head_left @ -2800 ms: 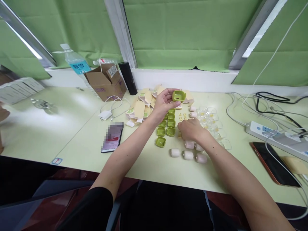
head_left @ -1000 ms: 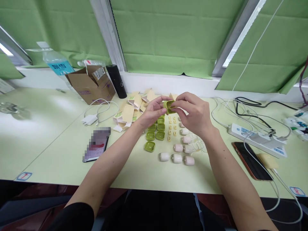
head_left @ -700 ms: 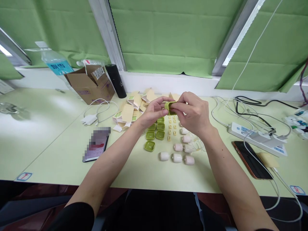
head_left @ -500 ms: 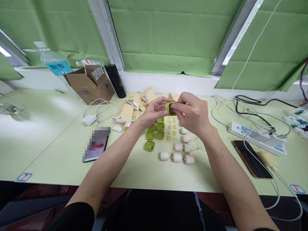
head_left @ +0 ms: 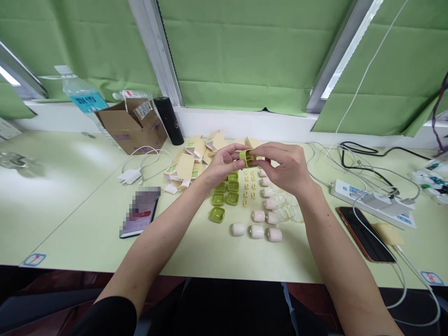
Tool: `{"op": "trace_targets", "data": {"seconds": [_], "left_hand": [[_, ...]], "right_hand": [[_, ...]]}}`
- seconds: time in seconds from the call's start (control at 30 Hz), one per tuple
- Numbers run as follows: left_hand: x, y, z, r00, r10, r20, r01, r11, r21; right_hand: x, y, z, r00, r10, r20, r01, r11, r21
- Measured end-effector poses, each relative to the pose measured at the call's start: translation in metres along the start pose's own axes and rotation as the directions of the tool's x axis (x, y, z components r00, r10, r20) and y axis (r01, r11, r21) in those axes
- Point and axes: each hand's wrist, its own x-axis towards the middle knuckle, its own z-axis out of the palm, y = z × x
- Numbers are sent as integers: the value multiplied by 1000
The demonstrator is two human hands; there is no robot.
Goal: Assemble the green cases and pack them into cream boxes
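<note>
A small olive-green plastic case (head_left: 245, 159) with rounded corners is held up above the table, its hollow side facing right. My left hand (head_left: 223, 164) pinches its closed side between thumb and fingers. At the open side, my right hand (head_left: 287, 167) has its fingers on the upper rim and its thumb at the lower part; pale ribs show inside. Below stand several matching green cases (head_left: 217, 214) in two columns. Small yellow clip-like pieces (head_left: 245, 196) lie in rows beside them. Several pinkish-white rounded blocks (head_left: 256, 232) and clear plastic loops (head_left: 286, 213) lie further right.
Opened pale-yellow cartons (head_left: 184, 165) are heaped behind my left hand. A cardboard box (head_left: 135, 133), black flask (head_left: 169, 121) and large bottle (head_left: 84, 95) stand at the back left. Phones (head_left: 364, 233) lie on both sides, with a power strip (head_left: 373, 203) and cables at right.
My right fingers have drawn out of the green case's hollow and spread to its upper and lower edges. The case has turned slightly, showing its inside. My left hand keeps its hold.
</note>
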Motion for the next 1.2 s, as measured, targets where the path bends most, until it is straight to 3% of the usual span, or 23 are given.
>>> {"op": "trace_targets", "data": {"seconds": [0.2,0.4,0.53,0.63,0.8,1.2], "left_hand": [[1,5,0,998,34,-49,-38,996,-80],[0,11,5,997,43,-66,-50,992,-118],[0,10,6,998,39,-58,-47,989,-141],[0,11,8,999,28,-40,-35,985,-168],[-1,15,12,999,30,-24,-35,976,-215],[-1,18,17,999,21,-37,-29,973,-229]], "right_hand": [[0,1,-2,987,-58,-150,65,997,43],[0,-4,12,987,-84,-138,91,995,49],[-2,-2,23,977,-89,-192,109,989,95],[0,2,28,940,-156,-303,201,971,126],[4,2,32,829,-288,-479,394,909,137],[6,5,33,812,-300,-501,410,904,123]]}}
